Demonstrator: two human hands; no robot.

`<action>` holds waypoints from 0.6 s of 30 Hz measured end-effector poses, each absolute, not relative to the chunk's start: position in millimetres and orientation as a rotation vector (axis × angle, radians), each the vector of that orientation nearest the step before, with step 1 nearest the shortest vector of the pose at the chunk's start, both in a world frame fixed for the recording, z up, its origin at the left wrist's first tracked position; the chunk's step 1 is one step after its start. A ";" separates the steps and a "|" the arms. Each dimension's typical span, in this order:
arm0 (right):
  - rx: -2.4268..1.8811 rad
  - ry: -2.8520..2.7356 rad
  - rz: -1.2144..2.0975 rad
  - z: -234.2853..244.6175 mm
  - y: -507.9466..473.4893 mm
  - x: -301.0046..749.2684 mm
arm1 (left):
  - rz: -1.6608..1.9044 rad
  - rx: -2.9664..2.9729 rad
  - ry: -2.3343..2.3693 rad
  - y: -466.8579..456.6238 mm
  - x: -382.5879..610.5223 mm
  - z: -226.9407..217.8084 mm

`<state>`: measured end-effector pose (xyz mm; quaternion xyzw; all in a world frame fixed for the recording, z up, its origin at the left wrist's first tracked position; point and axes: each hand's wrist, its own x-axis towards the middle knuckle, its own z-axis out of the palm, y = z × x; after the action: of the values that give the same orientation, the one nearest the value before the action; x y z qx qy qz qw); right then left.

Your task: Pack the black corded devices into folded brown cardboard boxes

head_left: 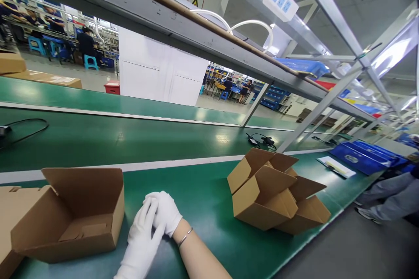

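Gloved left hand (142, 231) is lying over gloved right hand (167, 214), left fingers nearly straight, thumb apart; right fingers are hiding underneath, can't tell their grip. Open box (68, 222) is standing just left: walls up, lid unclosed. Box group (255, 211) at right is standing likewise. Shaping looks done, closing isn't. All are sitting on green bench (203, 209).

The one view looks out from the person's head, facing forward and down across the green desk (203, 192) — near enough that the gloved hands (144, 226) show large at the bottom, left of the middle. It is a wide view — the shelf (183, 27) slants down to the right, with the floor (98, 82) beyond and the ceiling (363, 17) at upper right.
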<state>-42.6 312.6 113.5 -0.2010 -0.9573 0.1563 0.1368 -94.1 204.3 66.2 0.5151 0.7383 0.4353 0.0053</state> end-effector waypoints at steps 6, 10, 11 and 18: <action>-0.563 -2.758 0.500 112.1 312.9 -43.3 | 1.348 1.596 2.334 203.9 -92.2 69.6; -0.592 -2.704 0.548 111.7 312.2 -41.5 | 1.369 1.589 2.330 203.6 -90.6 73.6; -0.600 -2.694 0.555 111.4 312.1 -41.2 | 1.372 1.590 2.329 203.6 -90.5 74.0; -0.566 -2.712 0.543 108.7 312.9 -43.7 | 1.359 1.595 2.343 204.5 -91.1 70.6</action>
<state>-43.7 312.9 108.7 -0.1978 -0.9485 0.1900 0.1585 -91.1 204.5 70.6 0.5073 0.7454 0.4324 -0.0010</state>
